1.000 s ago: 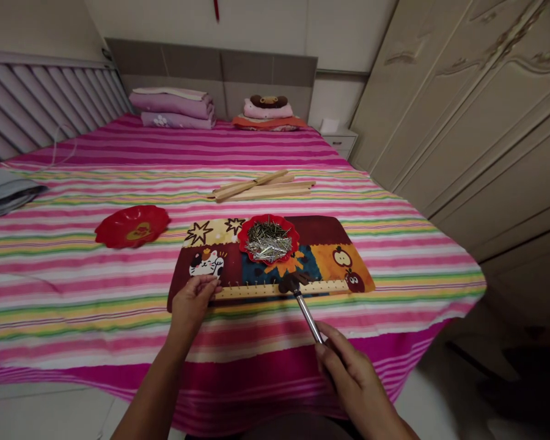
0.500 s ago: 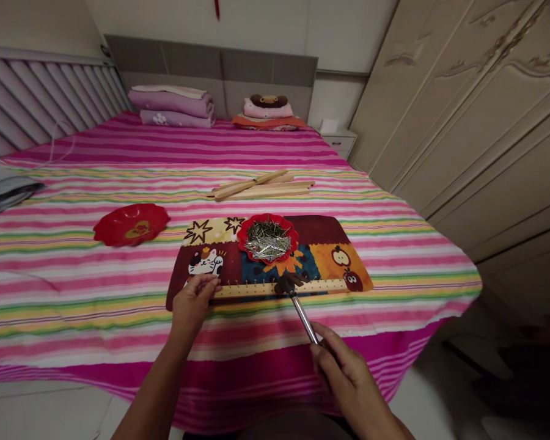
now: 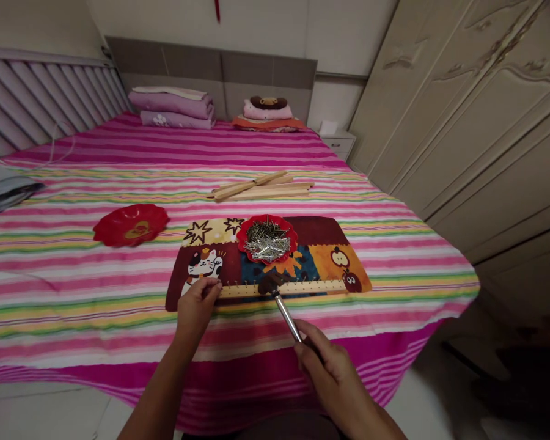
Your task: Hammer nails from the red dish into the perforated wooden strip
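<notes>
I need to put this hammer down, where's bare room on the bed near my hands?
Free: the striped cover between the empty red dish and the patchwork mat, and the strip between the mat and the loose wooden sticks. Crowded: the mat, with the dish of nails, the nailed wooden strip, left hand and hammer.

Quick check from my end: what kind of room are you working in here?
Most likely a home bedroom: the work lies on a bed with a striped sheet, folded bedding stacked by the headboard, and a tall cream wardrobe alongside.
</notes>
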Action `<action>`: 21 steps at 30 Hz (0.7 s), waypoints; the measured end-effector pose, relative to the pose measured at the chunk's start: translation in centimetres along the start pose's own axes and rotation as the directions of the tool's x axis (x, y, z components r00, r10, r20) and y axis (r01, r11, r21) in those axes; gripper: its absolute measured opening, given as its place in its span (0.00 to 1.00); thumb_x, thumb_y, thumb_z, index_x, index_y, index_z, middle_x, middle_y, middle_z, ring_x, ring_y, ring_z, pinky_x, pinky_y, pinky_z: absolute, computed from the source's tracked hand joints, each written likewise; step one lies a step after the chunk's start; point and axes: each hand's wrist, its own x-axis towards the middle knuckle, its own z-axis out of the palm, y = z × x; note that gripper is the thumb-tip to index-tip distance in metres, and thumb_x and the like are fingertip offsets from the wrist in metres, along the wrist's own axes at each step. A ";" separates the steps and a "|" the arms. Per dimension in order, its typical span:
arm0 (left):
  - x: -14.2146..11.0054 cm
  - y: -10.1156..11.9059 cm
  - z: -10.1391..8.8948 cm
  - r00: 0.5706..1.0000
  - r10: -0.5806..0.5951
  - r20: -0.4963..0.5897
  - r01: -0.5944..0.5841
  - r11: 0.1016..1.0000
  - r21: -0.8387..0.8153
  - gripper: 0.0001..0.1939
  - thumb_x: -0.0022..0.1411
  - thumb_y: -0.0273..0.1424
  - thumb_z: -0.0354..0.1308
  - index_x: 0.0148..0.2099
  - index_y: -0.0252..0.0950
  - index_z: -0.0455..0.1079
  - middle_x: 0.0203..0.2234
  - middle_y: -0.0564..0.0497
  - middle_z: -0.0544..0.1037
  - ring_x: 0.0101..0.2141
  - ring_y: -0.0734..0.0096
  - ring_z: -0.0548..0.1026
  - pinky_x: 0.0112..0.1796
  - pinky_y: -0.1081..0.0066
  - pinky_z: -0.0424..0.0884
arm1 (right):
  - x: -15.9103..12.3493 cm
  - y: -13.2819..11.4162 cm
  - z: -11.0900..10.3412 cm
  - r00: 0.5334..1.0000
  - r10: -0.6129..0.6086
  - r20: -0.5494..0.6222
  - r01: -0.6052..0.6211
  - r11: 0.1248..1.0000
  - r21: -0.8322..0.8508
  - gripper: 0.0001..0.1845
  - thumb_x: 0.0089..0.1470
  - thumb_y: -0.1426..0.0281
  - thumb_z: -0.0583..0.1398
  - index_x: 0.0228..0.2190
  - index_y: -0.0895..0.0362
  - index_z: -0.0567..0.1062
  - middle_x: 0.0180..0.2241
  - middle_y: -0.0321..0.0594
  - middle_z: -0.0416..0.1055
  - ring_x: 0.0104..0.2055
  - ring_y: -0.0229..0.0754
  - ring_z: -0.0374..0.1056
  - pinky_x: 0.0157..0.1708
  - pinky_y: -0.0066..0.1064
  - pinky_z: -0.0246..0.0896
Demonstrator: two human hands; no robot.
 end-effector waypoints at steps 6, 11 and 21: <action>-0.2 -0.2 0.0 0.997 0.074 0.018 -0.076 0.993 0.094 0.08 0.49 0.39 0.54 0.28 0.41 0.71 0.30 0.52 0.77 0.34 0.66 0.73 0.38 0.70 0.67 | 2.9 -2.4 1.9 0.988 -0.116 0.099 0.120 0.992 -0.033 0.16 0.61 0.67 0.50 0.49 0.56 0.69 0.20 0.29 0.56 0.21 0.33 0.49 0.21 0.24 0.47; -0.2 -0.3 0.1 0.995 0.094 0.020 -0.096 0.989 0.113 0.07 0.50 0.37 0.53 0.27 0.41 0.69 0.30 0.52 0.76 0.34 0.66 0.72 0.38 0.71 0.66 | 4.9 -4.0 3.2 0.971 -0.193 0.143 0.208 0.973 -0.097 0.17 0.61 0.70 0.49 0.49 0.55 0.68 0.22 0.30 0.60 0.23 0.34 0.55 0.23 0.24 0.50; -0.2 -0.2 0.1 0.994 0.107 0.030 -0.111 0.975 0.191 0.07 0.50 0.36 0.52 0.26 0.40 0.68 0.28 0.52 0.75 0.31 0.68 0.73 0.35 0.72 0.66 | 4.9 -4.6 3.0 0.972 -0.155 0.175 0.175 0.979 -0.106 0.14 0.60 0.70 0.50 0.45 0.57 0.70 0.22 0.31 0.60 0.23 0.34 0.54 0.23 0.24 0.49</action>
